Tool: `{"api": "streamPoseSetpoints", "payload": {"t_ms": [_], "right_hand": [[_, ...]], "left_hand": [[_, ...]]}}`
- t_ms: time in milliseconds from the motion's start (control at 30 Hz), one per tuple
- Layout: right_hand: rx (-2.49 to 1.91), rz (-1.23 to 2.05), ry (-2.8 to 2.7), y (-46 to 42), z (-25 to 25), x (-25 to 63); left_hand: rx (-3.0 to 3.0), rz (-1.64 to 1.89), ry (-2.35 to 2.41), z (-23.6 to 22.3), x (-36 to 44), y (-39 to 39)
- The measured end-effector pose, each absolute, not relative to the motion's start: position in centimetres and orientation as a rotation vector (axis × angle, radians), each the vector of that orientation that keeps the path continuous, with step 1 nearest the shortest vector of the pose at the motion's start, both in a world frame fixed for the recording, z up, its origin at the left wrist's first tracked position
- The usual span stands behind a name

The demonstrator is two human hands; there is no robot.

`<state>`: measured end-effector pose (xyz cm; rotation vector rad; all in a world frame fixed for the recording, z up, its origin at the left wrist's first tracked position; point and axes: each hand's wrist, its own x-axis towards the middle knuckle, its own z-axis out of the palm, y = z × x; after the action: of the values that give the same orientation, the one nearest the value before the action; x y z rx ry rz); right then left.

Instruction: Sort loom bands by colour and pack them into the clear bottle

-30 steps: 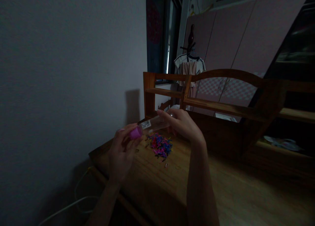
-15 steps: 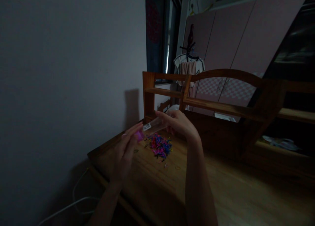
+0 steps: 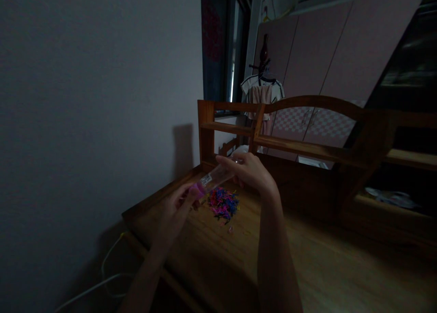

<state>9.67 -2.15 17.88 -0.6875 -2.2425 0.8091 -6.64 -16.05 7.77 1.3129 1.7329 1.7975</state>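
Note:
A clear plastic bottle [image 3: 218, 175] with a small white label lies tilted between my two hands, above the table. My left hand [image 3: 180, 204] has its fingers closed around the pink cap [image 3: 197, 191] at the lower left end. The upper right end is gripped by my right hand [image 3: 251, 169], whose fingers wrap over it and partly hide it. Just below and behind the bottle, a heap of small colourful rubber bands [image 3: 223, 204] rests on the wood, mostly pink and blue. One pale loose band [image 3: 231, 229] lies nearer to me.
The wooden table [image 3: 317, 258] meets a pale wall [image 3: 102, 99] on the left. A wooden shelf frame [image 3: 290, 142] rises along its back edge. A white cable [image 3: 92, 288] hangs at the lower left. Beyond stand a pink wardrobe [image 3: 317, 53] and hanging clothes [image 3: 261, 92].
My left fingers, stretched along the cap before, are now curled around it. The capped end of the bottle has shifted slightly right and down. My right hand has barely moved.

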Motion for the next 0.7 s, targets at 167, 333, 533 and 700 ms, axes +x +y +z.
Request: {"api": "streamPoseSetpoints", "payload": {"t_ms": [167, 333, 533, 700], "right_hand": [[-0.703, 0.806, -2.231, -2.14, 17.84, 9.74], [-0.705, 0.833, -2.236, -2.01, 17.82, 9.88], [-0.730, 0.799, -2.235, -1.80, 17.63, 9.71], [-0.753, 0.740, -2.235, -1.59, 17.62, 9.82]], "left_hand": [[1.289, 1.941, 1.608, 8.07, -5.69, -16.18], [1.249, 2.054, 1.491, 7.52, -5.87, -15.55], [1.006, 1.870, 1.313, 7.24, -5.69, -15.55], [1.158, 1.942, 1.324, 7.20, -5.68, -15.73]]}}
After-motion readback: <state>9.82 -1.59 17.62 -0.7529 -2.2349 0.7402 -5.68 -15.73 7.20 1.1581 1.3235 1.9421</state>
